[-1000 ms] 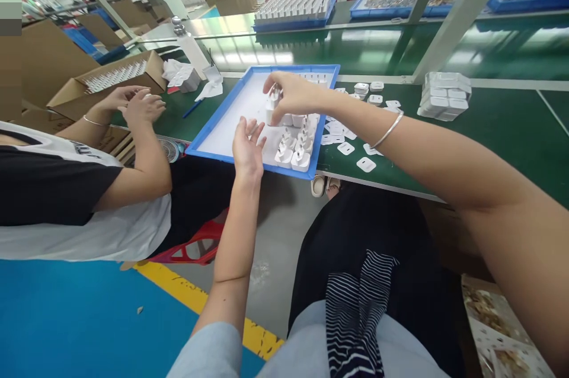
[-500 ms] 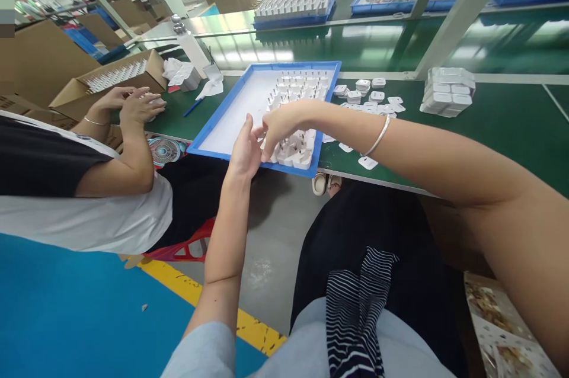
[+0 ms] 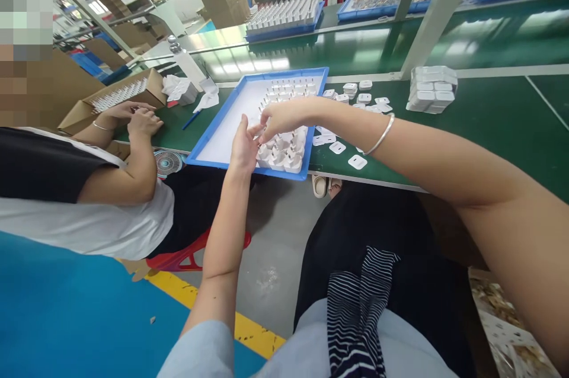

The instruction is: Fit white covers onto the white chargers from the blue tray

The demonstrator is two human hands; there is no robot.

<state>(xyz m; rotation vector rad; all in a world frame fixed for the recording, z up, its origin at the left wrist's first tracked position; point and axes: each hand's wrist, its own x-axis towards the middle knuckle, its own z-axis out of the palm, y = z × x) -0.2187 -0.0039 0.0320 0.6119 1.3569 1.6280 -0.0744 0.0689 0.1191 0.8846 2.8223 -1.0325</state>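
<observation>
Plugs (image 3: 277, 159), white with metal pins up, stand in rows right beside the worker's fingers and beyond them, inside a blue tray (image 3: 217, 141). The left hand (image 3: 244, 144) is half open, and the right hand (image 3: 282, 117) arches over to meet it, fingers narrow; from here I can't tell whether either grips anything. Loose white covers (image 3: 338, 147) lie right of the fingers on the green bench (image 3: 489, 123).
</observation>
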